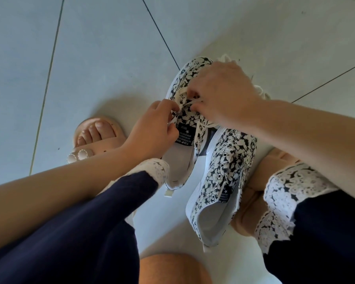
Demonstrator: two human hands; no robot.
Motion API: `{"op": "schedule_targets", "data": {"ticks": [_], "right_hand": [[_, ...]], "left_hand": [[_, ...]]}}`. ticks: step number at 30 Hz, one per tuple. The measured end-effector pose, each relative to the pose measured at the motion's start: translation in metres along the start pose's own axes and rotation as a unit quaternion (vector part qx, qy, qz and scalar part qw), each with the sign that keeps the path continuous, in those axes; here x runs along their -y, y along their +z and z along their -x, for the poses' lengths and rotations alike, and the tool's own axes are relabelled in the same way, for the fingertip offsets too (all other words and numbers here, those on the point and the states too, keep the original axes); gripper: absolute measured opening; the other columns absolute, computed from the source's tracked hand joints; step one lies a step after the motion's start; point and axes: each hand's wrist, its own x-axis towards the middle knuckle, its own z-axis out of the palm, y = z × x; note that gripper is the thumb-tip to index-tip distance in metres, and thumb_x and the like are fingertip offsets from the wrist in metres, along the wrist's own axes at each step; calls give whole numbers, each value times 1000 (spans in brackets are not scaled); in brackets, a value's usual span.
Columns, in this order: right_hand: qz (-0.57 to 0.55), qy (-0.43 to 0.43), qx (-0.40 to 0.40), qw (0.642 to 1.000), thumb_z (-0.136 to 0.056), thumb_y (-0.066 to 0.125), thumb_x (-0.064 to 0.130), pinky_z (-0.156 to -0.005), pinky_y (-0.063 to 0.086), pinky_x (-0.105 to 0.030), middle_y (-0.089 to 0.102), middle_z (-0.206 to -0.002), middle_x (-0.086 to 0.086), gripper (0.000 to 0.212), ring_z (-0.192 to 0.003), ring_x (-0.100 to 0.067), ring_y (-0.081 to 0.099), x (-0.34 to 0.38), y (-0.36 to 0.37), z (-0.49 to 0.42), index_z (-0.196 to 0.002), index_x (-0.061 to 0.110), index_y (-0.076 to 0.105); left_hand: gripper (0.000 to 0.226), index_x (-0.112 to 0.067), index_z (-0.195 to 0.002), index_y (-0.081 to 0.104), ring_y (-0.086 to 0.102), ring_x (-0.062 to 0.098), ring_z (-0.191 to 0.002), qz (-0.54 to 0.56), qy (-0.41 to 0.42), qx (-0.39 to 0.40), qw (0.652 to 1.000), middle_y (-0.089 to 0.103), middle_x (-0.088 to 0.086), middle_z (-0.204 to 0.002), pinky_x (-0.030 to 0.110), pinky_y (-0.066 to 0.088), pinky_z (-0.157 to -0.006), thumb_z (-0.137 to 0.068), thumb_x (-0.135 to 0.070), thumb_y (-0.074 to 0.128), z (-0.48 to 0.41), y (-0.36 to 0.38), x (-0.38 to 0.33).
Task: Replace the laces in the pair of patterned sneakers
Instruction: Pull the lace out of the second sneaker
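Observation:
Two black-and-white floral sneakers stand on the pale tiled floor between my feet. The far sneaker (pixel 190 124) carries a cream lace (pixel 208 125) through its upper eyelets. My left hand (pixel 152 128) pinches one strand of that lace beside the tongue. My right hand (pixel 223 95) reaches over the shoe from the right and pinches the lace near the middle eyelets, hiding the toe end. The near sneaker (pixel 219 181) lies beside it with bare metal eyelets and no lace visible.
A loose heap of white lace (pixel 261 92) lies on the floor just beyond my right wrist. My sandalled left foot (pixel 94 138) and right foot (pixel 254 197) flank the shoes. Dark trousers with white lace hems fill the foreground. Grey floor tiles (pixel 90 58) spread beyond.

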Motion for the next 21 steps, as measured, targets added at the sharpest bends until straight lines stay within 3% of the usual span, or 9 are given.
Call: {"op": "schedule_targets", "data": {"ticks": [5,7,10,13,15,17,21], "right_hand": [[37,-30,-14,999,-91,55,19,-97,35,-38,56,-85,1,12,-86,-16,42,3,11,-2,-102,21,61],[39,-13,-31,999,-92,56,19,-90,38,-36,58,-81,1,7,-82,-16,46,-11,-1,2,-95,19,62],[37,95,-56,993,-92,54,22,-74,37,-35,59,-81,-7,12,-81,-26,50,-57,-24,14,-90,14,63],[34,197,-27,979,-88,56,15,-78,41,-42,61,-91,-14,10,-91,-37,53,-87,-31,30,-90,13,66],[1,169,-12,985,-86,61,18,-80,40,-38,61,-93,-11,9,-94,-35,54,-80,-25,33,-93,16,67],[-47,81,-16,995,-85,63,23,-82,35,-31,60,-94,-4,18,-92,-24,54,-56,-18,31,-102,18,67],[-98,5,-14,995,-89,57,33,-85,28,-27,47,-92,8,24,-94,-10,41,-9,1,12,-110,25,65]], "left_hand": [[33,-15,-115,52,44,11,-72,-4,1,-2,1000,45,-2,-93,23,34,-69,-83,-7,50,0,-3,1],[33,-15,-115,51,43,10,-70,2,1,3,1000,44,-2,-92,23,34,-68,-83,-6,49,1,-4,1],[34,-16,-116,51,42,7,-66,9,2,10,1000,44,-2,-92,24,35,-67,-84,-7,49,1,-6,2],[34,-16,-116,51,43,9,-65,13,3,12,1000,44,-1,-92,26,38,-67,-84,-6,48,1,-5,0],[34,-16,-116,51,43,10,-65,13,4,13,1000,44,0,-91,26,38,-67,-84,-6,48,1,-5,-1],[34,-16,-116,51,42,8,-64,10,4,13,1000,44,0,-92,25,37,-67,-83,-6,48,1,-4,-1],[35,-15,-116,51,43,11,-70,-3,0,12,1000,44,-1,-94,23,33,-68,-83,-6,48,0,-4,-2]]}}
